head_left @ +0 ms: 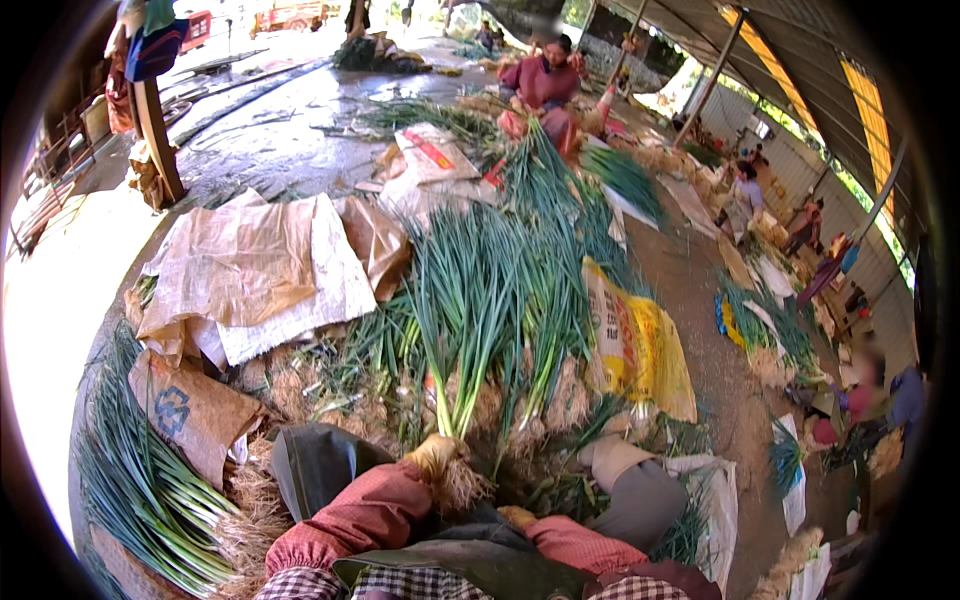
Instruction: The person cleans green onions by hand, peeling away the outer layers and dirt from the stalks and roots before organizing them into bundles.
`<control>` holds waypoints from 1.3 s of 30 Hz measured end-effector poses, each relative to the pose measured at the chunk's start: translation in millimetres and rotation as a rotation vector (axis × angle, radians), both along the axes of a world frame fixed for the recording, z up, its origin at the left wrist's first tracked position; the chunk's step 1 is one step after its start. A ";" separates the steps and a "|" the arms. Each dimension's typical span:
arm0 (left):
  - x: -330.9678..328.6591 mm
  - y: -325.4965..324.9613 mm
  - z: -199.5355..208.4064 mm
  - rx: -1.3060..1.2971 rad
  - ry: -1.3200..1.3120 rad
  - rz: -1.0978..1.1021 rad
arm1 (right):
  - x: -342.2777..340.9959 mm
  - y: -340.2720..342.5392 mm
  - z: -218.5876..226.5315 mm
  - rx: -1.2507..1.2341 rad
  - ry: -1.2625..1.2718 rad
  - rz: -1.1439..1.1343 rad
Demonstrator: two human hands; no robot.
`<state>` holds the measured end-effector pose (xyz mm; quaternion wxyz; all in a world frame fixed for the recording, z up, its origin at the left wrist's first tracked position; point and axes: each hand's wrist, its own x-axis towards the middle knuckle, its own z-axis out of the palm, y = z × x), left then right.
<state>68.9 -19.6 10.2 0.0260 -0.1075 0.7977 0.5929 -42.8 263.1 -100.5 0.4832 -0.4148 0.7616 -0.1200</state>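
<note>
A yellowish glove covers my left hand [432,457], which is closed round the root end of a bunch of green onions [462,385]. Their long green leaves point away from me, and the pale, shaggy roots [462,487] hang beside the hand. My right hand [518,517], also gloved, rests low over my lap, to the right of those roots; its fingers are too hidden to read. Directly beyond the hands lies a large heap of green onions [545,290] with its roots toward me. Another pile of green onions [150,480] lies at my left.
Brown and white woven sacks [250,255] cover part of the heap at left. A yellow sack [640,340] lies right of the heap. Opposite sits a person in a dark red top [545,85]. More people and onion piles line the right side. A wooden post [155,130] stands far left.
</note>
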 end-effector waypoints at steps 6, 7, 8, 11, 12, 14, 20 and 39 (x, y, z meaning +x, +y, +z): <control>6.9 -15.4 21.5 0.487 -0.263 0.375 | 19.0 -49.6 86.8 0.186 0.055 -0.127; 2.3 -8.7 34.5 0.929 -0.337 0.548 | 14.2 -49.0 91.0 0.104 0.106 -0.172; -1.8 -4.2 40.3 0.974 -0.333 0.567 | 8.1 -48.5 89.1 -0.007 0.220 -0.207; -3.1 -3.9 50.8 1.013 -0.359 0.570 | -11.9 -75.5 102.4 -0.182 0.194 -0.476; -4.6 -5.2 55.3 1.009 -0.370 0.555 | -20.5 -87.6 106.8 -0.274 0.309 -0.535; -9.1 -3.3 58.6 1.078 -0.389 0.576 | -42.4 -113.0 121.9 -0.349 0.459 -0.635; -16.5 6.2 59.2 1.086 -0.430 0.656 | -104.8 -163.5 115.2 -0.051 0.736 -0.611; -13.8 -1.3 4.6 0.940 -0.218 0.767 | 3.4 -199.5 209.6 -0.823 0.062 -0.407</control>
